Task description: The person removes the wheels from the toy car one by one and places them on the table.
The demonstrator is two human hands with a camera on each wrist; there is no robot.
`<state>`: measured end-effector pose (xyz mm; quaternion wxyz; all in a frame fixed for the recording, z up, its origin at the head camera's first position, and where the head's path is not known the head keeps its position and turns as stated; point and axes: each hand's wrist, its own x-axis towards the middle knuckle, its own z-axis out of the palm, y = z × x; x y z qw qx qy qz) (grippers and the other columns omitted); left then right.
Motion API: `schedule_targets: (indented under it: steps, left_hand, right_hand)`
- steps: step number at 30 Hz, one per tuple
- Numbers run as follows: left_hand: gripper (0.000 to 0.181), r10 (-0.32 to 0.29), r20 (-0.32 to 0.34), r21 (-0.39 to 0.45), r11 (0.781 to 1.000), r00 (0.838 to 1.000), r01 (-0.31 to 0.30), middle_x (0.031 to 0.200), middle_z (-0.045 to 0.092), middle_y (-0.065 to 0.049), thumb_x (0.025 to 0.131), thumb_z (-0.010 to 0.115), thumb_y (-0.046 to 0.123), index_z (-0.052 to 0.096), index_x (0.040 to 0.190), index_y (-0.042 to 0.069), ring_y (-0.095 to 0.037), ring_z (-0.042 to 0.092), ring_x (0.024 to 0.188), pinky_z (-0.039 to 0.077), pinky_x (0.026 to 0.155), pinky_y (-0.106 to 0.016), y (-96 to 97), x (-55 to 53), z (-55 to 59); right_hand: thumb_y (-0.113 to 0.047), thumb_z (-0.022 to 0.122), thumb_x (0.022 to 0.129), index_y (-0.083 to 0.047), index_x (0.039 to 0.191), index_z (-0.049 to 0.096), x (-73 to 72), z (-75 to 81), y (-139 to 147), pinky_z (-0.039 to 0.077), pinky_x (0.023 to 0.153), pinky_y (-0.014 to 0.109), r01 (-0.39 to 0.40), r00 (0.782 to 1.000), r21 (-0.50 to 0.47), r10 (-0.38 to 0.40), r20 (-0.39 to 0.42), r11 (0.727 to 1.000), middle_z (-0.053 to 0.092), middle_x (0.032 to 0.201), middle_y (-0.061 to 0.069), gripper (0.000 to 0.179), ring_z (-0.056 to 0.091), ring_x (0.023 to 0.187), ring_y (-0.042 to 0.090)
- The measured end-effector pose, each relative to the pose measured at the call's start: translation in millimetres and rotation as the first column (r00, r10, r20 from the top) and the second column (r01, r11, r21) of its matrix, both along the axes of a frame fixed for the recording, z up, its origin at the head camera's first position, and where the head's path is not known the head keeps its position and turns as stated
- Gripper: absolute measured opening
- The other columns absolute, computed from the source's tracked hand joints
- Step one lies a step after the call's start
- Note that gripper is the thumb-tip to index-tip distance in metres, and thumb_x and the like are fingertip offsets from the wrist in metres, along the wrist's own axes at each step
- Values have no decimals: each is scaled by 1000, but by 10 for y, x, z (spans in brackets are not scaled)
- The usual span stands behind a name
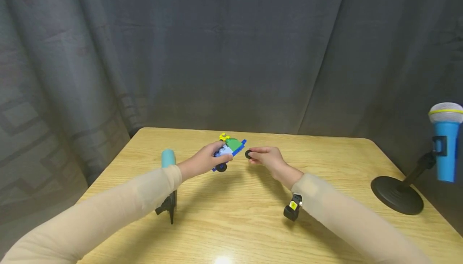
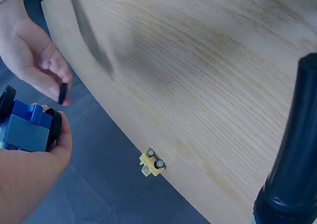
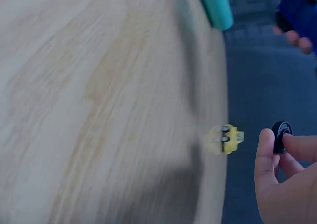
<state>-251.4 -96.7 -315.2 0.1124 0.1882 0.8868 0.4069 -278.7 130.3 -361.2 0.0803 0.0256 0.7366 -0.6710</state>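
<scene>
My left hand (image 1: 205, 160) grips a toy car (image 1: 231, 148) built of blue and green blocks, held up above the table with its nose pointing right. A black wheel (image 1: 221, 167) shows on the car's near side, and in the left wrist view two black wheels flank its blue underside (image 2: 27, 134). To the right of the car, my right hand (image 1: 271, 160) pinches a loose black wheel (image 3: 282, 137) between thumb and fingers. A small gap separates this wheel from the car. Part of the car is hidden behind my left fingers.
A small yellow toy vehicle (image 2: 153, 161) stands near the far edge of the wooden table (image 1: 231, 224). At the left, a teal cylinder (image 1: 168, 158) with black legs stands partly behind my left sleeve. A blue toy microphone (image 1: 445, 147) on a black round-based stand (image 1: 396, 195) is at the right.
</scene>
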Motion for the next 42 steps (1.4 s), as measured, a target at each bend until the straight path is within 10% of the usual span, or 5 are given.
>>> schedule_targets:
  steps: [16, 42]
  left_hand:
    - [63, -18, -14, 4, 1000, 1000, 19, 120, 56, -14, 97, 59, 34, 37, 146, 2, -18, 56, 94, 51, 77, -30, 27, 58, -3]
    - [45, -75, -32, 11, 997, 997, 76, 102, 56, -8, 97, 60, 31, 50, 131, 3, -15, 53, 84, 46, 70, -26, 42, 34, -65]
  right_hand:
    - [4, 67, 87, 15, 109, 64, -322, -282, -197, 57, 66, 25, 29, 997, 77, -35, 75, 997, 70, 98, 24, 25, 64, 59, 8]
    - [4, 63, 89, 18, 110, 60, -413, -313, -236, 55, 59, 21, 20, 994, 164, -38, 105, 986, 70, 84, 19, 26, 62, 53, 8]
